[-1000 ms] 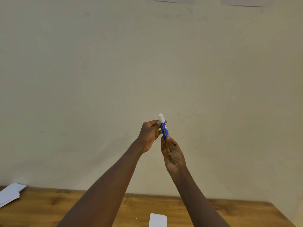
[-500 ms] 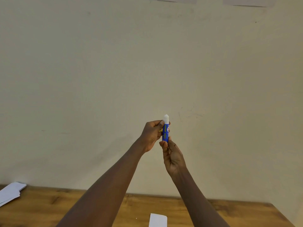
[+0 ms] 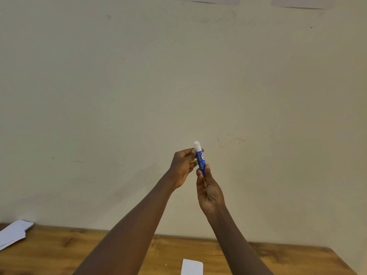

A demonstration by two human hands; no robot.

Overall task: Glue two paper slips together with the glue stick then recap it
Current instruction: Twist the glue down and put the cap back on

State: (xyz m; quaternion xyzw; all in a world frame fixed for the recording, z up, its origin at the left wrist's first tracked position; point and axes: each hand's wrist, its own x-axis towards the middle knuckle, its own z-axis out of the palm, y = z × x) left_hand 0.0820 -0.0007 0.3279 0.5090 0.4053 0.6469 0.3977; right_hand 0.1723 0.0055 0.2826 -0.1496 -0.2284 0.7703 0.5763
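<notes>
You face a plain cream wall (image 3: 119, 96) above a wooden table (image 3: 59, 253). A stack of papers (image 3: 14, 233) and a paper slip (image 3: 191, 267) are cut off at the frame edges. Your left hand (image 3: 183, 165) and right hand (image 3: 209, 192) pinch the upright glue stick (image 3: 200, 159) aloft; its label is unreadable.

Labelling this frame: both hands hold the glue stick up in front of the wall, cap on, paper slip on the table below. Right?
Not quite: the cap is off. The head view shows the glue stick with its white glue tip bare at the top. The rest stands: the left hand and the right hand hold it up in front of the wall, with a paper slip on the table below.
</notes>
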